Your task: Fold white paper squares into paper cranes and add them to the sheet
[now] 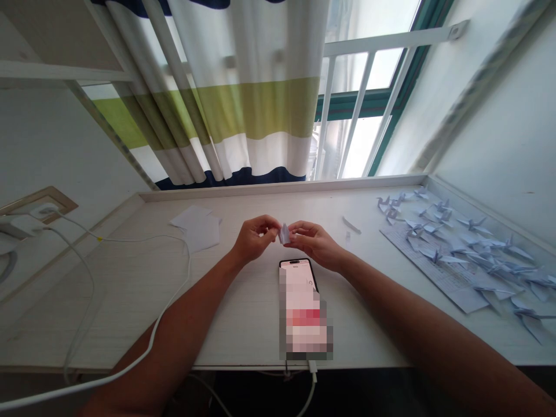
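A small piece of folded white paper (284, 234) is held up between my two hands, just beyond the top end of the phone. My left hand (257, 236) pinches its left side between thumb and fingers. On the other side, the fingertips of my right hand (316, 242) grip its right edge. The folds stand upright and come to a point at the top; its finer shape is too small to make out. Below my hands a lit phone (299, 304) lies face up, its screen partly blurred, with a cable plugged into its near end.
Several folded paper cranes (438, 255) crowd the table's right side, some on a printed sheet (434, 272). Loose white paper sheets (202, 229) lie at the left. Paper scraps (351, 225) sit right of my hands. A white cable (189, 260) crosses my left forearm. Curtains (256, 104) hang behind.
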The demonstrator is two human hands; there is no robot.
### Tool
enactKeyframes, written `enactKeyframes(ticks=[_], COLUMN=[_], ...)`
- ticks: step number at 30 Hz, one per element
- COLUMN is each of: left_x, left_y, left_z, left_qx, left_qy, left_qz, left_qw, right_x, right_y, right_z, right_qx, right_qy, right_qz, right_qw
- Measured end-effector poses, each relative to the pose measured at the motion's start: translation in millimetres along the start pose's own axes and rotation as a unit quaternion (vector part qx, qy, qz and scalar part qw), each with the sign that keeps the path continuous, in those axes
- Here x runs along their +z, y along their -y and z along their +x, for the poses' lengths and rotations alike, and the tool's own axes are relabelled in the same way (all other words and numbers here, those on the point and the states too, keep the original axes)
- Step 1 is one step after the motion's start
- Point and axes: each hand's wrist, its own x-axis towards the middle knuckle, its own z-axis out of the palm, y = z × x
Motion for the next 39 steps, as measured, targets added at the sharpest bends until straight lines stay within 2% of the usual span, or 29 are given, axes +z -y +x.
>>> enactKeyframes(ticks=[4,10,13,19,26,30,39], left_x=[3.9,5.1,0.8,-3.7,8.0,10.4,16.7], left_y=[-1,-3,-7,-13,-8,-8,0], left_z=[-1,-2,-1,3,1,1,-2], left_qx=[-0.025,-0.026,-0.028,-0.079,-0.121,-0.155,-0.112], left_qy=[-0.007,0.005,0.021,0.069,-0.005,-0.004,-0.036], left_qz=[-0.038,-0.053,-0.056,-0.133,-0.151,-0.140,-0.060], left_qw=[0.999,0.998,0.998,0.986,0.981,0.978,0.991], right_x=[6,5,0,-7,-8,-7,-4], right_y=[3,4,4,8,3,0,-3], right_z=[-2,-2,-2,-2,0,1,2], right_qx=[-0.008,-0.012,-0.006,-0.001,-0.034,-0.057,-0.078], right_qy=[-0.001,0.007,0.003,0.040,-0.013,-0.065,-0.079], right_qz=[-0.003,-0.004,0.003,-0.029,-0.073,-0.088,-0.111], right_qw=[1.000,1.000,1.000,0.999,0.997,0.992,0.988])
